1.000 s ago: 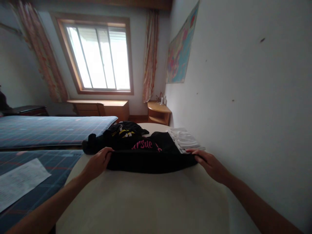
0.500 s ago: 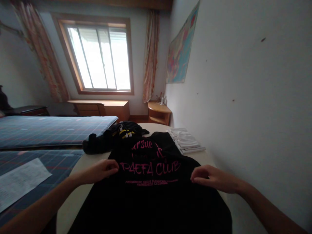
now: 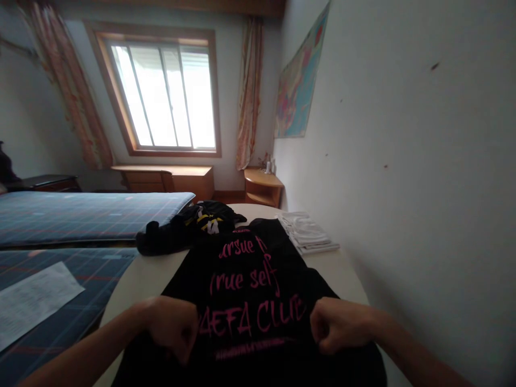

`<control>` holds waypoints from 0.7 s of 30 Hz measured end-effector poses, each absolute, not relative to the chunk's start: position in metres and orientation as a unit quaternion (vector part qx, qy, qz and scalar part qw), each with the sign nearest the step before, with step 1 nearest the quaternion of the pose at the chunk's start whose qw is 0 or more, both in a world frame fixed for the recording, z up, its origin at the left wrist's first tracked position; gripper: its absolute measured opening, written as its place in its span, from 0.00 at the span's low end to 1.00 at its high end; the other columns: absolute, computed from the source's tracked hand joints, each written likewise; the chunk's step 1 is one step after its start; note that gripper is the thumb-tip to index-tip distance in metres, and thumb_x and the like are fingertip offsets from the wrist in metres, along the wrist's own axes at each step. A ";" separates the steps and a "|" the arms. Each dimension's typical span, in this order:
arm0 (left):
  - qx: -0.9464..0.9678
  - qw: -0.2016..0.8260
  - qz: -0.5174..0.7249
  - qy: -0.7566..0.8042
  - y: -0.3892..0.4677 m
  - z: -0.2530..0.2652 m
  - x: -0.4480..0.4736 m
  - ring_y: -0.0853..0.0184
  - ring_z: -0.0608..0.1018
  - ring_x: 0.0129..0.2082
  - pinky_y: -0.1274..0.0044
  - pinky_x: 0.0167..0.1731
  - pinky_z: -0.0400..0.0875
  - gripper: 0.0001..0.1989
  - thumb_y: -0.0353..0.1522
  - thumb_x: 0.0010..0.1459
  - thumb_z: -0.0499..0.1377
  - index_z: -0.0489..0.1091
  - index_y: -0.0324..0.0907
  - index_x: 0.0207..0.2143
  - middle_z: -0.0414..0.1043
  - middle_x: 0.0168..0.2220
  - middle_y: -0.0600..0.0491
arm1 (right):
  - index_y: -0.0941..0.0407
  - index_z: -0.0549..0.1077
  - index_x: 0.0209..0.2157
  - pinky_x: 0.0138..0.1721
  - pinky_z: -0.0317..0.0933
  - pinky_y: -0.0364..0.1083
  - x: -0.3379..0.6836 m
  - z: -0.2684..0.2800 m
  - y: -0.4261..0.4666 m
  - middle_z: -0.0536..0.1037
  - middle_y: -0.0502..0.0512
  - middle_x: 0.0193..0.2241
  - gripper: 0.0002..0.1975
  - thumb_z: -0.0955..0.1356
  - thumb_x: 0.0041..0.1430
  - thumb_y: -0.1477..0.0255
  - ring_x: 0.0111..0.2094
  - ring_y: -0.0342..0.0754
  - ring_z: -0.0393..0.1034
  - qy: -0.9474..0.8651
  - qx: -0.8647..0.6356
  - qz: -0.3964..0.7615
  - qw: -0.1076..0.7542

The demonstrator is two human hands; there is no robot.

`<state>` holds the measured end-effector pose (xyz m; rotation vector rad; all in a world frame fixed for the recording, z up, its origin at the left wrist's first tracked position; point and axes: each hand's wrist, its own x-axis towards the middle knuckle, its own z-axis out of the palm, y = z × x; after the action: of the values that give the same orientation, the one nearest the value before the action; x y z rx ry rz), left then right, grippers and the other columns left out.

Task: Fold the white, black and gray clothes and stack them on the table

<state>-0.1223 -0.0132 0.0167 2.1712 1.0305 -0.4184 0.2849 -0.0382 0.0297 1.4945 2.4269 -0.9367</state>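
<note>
A black T-shirt (image 3: 245,298) with pink lettering is spread over the round white table (image 3: 124,274), its near part dark and running out of the bottom of the view. My left hand (image 3: 175,325) is closed on the shirt's left side, beside the start of the large "AEFA CLUB" line. On the opposite side my right hand (image 3: 338,325) is closed on the fabric at the end of that line. Both sets of fingers curl downward, so the pinched cloth itself is mostly hidden. The lowest pink line is blurred.
Behind the shirt lies a heap of dark clothing (image 3: 173,234) with yellow and white marks. Folded white cloth (image 3: 306,234) rests at the table's right edge, near the wall. Left of the table are blue plaid mattresses (image 3: 92,215) and a paper sheet (image 3: 36,301).
Both hands have come down and closer to me, drawing the shirt's cloth along. The print is now stretched flatter, and the "true self" line, formerly folded over, is readable.
</note>
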 end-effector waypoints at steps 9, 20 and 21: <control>0.839 0.333 0.063 0.426 -0.009 0.020 -0.099 0.62 0.79 0.38 0.71 0.40 0.76 0.13 0.36 0.59 0.57 0.74 0.45 0.45 0.77 0.40 0.51 | 0.56 0.78 0.43 0.35 0.64 0.42 0.266 0.042 -0.042 0.79 0.52 0.34 0.15 0.69 0.56 0.64 0.34 0.46 0.72 0.802 0.463 -0.375 -0.052; 0.816 0.034 0.169 0.552 0.048 -0.025 -0.119 0.52 0.73 0.55 0.61 0.56 0.66 0.27 0.39 0.65 0.50 0.58 0.41 0.65 0.70 0.57 0.42 | 0.56 0.76 0.39 0.47 0.63 0.48 0.265 0.008 -0.023 0.76 0.57 0.42 0.08 0.66 0.61 0.70 0.44 0.52 0.69 0.858 0.490 -0.125 -0.089; 0.819 0.049 0.159 0.549 0.047 -0.023 -0.120 0.53 0.74 0.53 0.62 0.55 0.67 0.26 0.39 0.66 0.49 0.60 0.42 0.63 0.71 0.55 0.42 | 0.56 0.76 0.37 0.45 0.63 0.47 0.264 0.009 -0.025 0.76 0.57 0.40 0.07 0.66 0.60 0.71 0.42 0.51 0.70 0.861 0.485 -0.130 -0.086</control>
<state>-0.1196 0.0465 -0.0231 2.4956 1.6741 0.4860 0.2638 -0.0245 0.0091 1.6135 2.8627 -0.4308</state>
